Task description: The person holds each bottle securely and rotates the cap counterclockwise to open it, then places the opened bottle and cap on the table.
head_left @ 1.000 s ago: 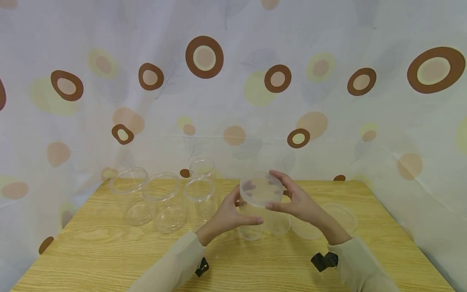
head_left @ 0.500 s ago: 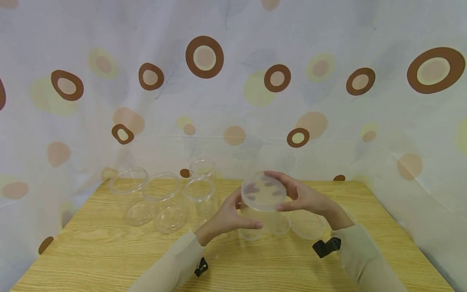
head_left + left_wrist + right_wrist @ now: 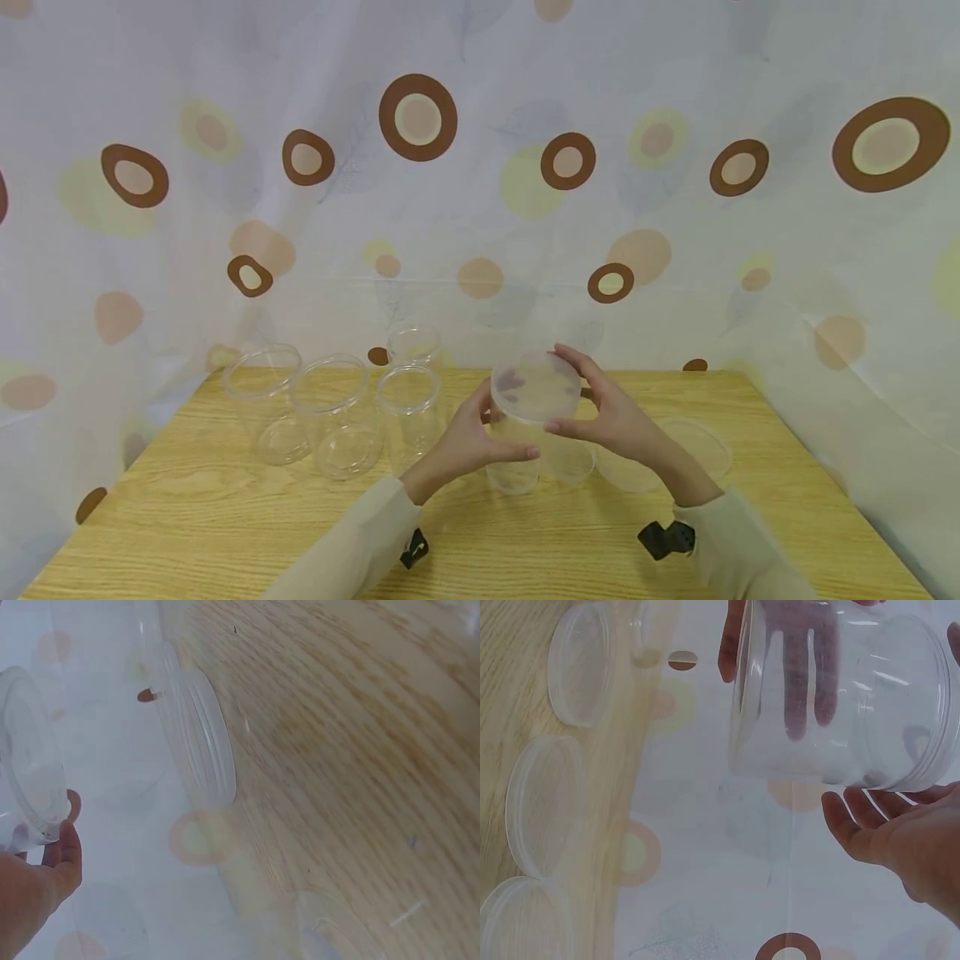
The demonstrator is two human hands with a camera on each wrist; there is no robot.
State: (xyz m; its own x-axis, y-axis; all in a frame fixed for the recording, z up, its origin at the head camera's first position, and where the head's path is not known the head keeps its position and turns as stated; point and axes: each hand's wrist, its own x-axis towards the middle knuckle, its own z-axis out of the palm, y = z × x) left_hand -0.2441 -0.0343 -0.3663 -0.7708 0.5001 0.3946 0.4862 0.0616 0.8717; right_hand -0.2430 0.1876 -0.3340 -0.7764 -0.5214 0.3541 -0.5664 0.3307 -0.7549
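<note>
A clear plastic jar (image 3: 517, 431) is held above the table, with a frosted round lid (image 3: 536, 387) on its top, tipped slightly toward the head camera. My left hand (image 3: 468, 442) grips the jar's body from the left. Through the clear wall its fingers show in the right wrist view, and the hand (image 3: 37, 892) also appears at lower left in the left wrist view. Thumb and fingers of my right hand (image 3: 611, 412) hold the lid's rim from the right. In the right wrist view this hand (image 3: 907, 832) is beside the lid end of the jar (image 3: 795, 750).
Several clear jars stand uncapped on the left, including a wide jar (image 3: 330, 408) and a narrower jar (image 3: 410, 417). Round lids lie beneath and right of my hands, among them one lid (image 3: 697, 446) and another lid (image 3: 547, 806). A patterned cloth (image 3: 480, 192) hangs behind the wooden table (image 3: 480, 558).
Half a second ago my right hand and the lid sat slightly further right and the lid was tipped more toward me. Both are back near their earlier place. My left hand has barely moved.
</note>
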